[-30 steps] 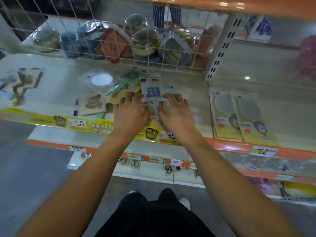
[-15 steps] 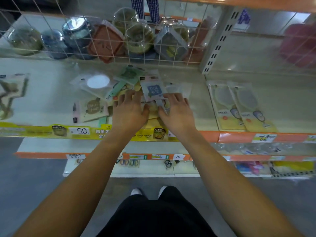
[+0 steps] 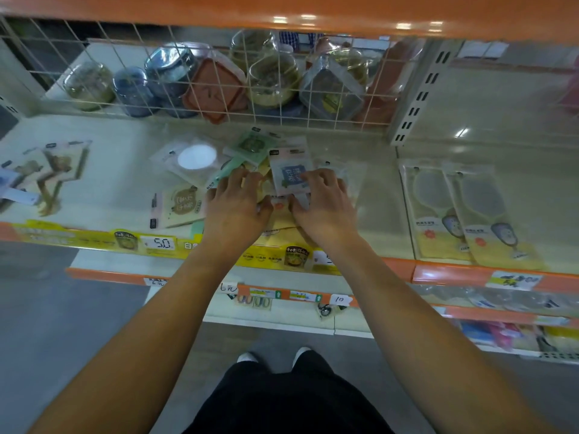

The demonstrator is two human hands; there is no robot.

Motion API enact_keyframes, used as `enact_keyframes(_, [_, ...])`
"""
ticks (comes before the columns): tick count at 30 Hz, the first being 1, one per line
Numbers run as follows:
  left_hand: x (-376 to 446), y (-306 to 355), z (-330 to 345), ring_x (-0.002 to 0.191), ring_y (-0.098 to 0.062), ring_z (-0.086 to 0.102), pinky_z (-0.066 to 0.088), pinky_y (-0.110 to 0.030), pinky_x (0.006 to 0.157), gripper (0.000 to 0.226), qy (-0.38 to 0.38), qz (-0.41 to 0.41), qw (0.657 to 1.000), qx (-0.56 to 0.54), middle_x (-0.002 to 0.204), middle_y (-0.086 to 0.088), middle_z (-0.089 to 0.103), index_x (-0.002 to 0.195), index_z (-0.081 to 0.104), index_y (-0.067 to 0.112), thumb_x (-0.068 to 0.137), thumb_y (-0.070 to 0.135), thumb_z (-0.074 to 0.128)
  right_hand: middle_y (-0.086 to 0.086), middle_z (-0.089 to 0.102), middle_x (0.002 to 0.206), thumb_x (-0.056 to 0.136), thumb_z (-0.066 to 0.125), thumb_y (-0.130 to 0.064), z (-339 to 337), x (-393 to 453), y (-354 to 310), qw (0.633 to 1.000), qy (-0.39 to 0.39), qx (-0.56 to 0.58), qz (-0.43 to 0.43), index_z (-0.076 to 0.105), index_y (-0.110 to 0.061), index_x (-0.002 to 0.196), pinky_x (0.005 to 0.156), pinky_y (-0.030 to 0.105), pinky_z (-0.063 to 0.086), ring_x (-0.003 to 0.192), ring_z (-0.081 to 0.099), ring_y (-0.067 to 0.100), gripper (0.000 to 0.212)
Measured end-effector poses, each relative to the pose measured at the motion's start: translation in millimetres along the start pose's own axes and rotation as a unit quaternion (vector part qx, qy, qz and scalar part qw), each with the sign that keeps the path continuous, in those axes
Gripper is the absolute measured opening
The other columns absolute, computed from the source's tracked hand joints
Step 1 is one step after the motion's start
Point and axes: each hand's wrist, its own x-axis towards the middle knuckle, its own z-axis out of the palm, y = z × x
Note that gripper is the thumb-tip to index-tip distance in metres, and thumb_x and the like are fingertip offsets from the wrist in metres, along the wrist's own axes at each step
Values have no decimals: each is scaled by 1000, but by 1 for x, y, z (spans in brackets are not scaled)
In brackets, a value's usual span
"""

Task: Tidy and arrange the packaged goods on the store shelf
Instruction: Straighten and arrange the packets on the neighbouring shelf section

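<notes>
Blue-printed and wrapped in clear film, the top packet lies on a loose pile of packets in the middle of the shelf, a little toward its far side. Since a second ago it has barely shifted; both hands have stayed on the pile and only drawn closer together around it. The right hand lies over the packet's near right corner, fingers bent and spread on the film, thumb tucked under its near edge in what looks like a light pinch. The left hand rests on the pile just left of it, fingers gently curved and pressing down, holding nothing that I can see. I judge the pile is being squared up, with sorting hardly begun.

Left of the pile a packet with a white disc and a brown-lettered packet lie askew. Far behind, a wire grid fences off jars. To the right, two yellow packets lie side by side, already neat.
</notes>
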Motion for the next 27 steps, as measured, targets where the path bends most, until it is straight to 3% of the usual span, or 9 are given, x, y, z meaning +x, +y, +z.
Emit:
enact_keyframes(8, [10,-12,1,108,-37,54,43,-46,84,39,-21,5,1000,12,123,-12,54,121,54,14,87,33,57,3,36,144,88,62,-45,6,14,-6,1000,3,-14,5,47,-26,137,100,43,42,129,36,31,54])
enact_keyframes(16, [19,-27,1,111,-36,52,40,-44,86,43,-35,21,999,-4,126,-12,52,124,53,14,87,35,59,1,36,142,89,62,-36,31,23,-18,998,-14,-43,48,46,-33,136,97,43,42,122,41,34,50])
enact_keyframes(21, [22,-32,2,108,-35,53,41,-42,84,46,-34,20,999,2,124,-11,53,122,54,16,88,44,45,2,35,146,90,57,-31,35,26,-19,996,-17,-65,62,46,-32,139,97,42,40,122,40,35,50])
enact_keyframes(27, [23,-27,-1,113,-33,50,39,-42,88,42,-50,17,999,-3,127,-9,50,126,51,17,89,37,54,2,39,141,87,59,-24,29,25,-16,997,-16,-43,61,52,-32,134,99,40,38,119,38,35,49])
